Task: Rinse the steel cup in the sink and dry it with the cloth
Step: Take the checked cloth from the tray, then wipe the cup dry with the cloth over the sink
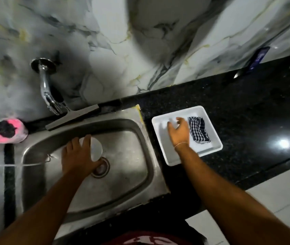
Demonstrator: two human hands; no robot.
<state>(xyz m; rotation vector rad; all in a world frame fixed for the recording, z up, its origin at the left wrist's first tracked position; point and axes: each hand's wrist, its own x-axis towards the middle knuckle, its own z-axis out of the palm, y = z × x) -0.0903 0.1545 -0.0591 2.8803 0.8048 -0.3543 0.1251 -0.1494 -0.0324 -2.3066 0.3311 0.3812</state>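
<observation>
**Cup in the sink, tap dry, cloth one reach away**

The left hand point(77, 156) is down in the sink point(151, 167), fingers point(85, 140) wrapped over the steel cup point(96, 147), which lies tipped on the basin floor just beside the drain point(100, 167). That hand is clasping the cup; how firmly cannot be told. The right hand point(178, 132) hangs over the white tray point(211, 151) on the black bench point(246, 112), fingers spread and loose, holding nothing. The checked cloth point(199, 129) lies in the tray just to its right — close, possibly touching, but not gripped.

No water shows at the tap point(50, 89), so the rinse looks not yet begun, and the likely risks follow from that:

- The cup sits forward and right of the spout. If the tap is turned on before the cup is brought under it, water would hit bare steel and splash onto the bench and tray, wetting the cloth before it is needed.
- A wet, smooth steel cup gripped from above is apt to slide. A slack hold could drop it back onto the drain with a clatter or a dent.
- Taking the cloth now, with the rinse undone, would tie up the right hand, leaving none free for the tap.
- A thin white cord point(16, 164) runs across the sink's left edge; a forearm sweeping back could snag it.
</observation>
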